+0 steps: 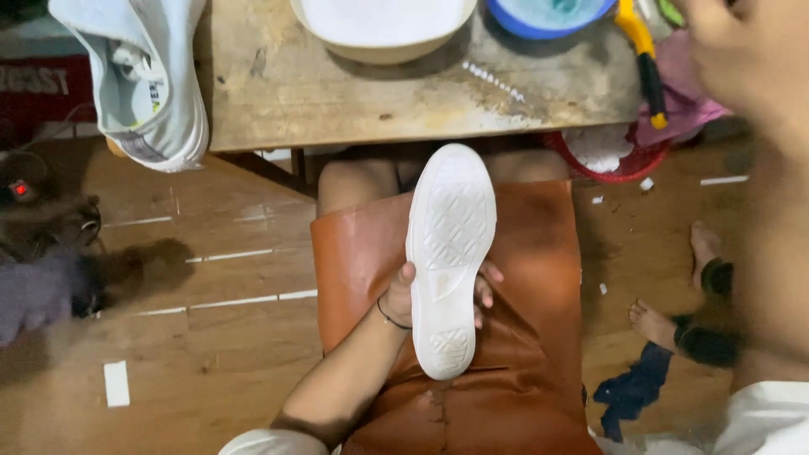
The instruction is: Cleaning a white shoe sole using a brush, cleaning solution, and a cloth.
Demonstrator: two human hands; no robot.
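Note:
My left hand (403,297) grips a white shoe (451,244) around its middle and holds it sole-up over my lap. The toe points away from me, and the patterned sole faces the camera. A brown leather apron (539,278) covers my lap under it. My right hand (746,50) is raised at the top right, close to the camera and blurred. It hovers near a yellow and black handled tool (645,63) on the wooden table (337,93). Whether it holds anything cannot be told.
On the table stand a white basin (383,29) and a blue bowl (548,13); a pink cloth (684,103) hangs off its right end. Another white shoe (143,76) hangs at the table's left corner. A red basket (608,160) sits below. Someone's bare feet (704,253) rest on the floor right.

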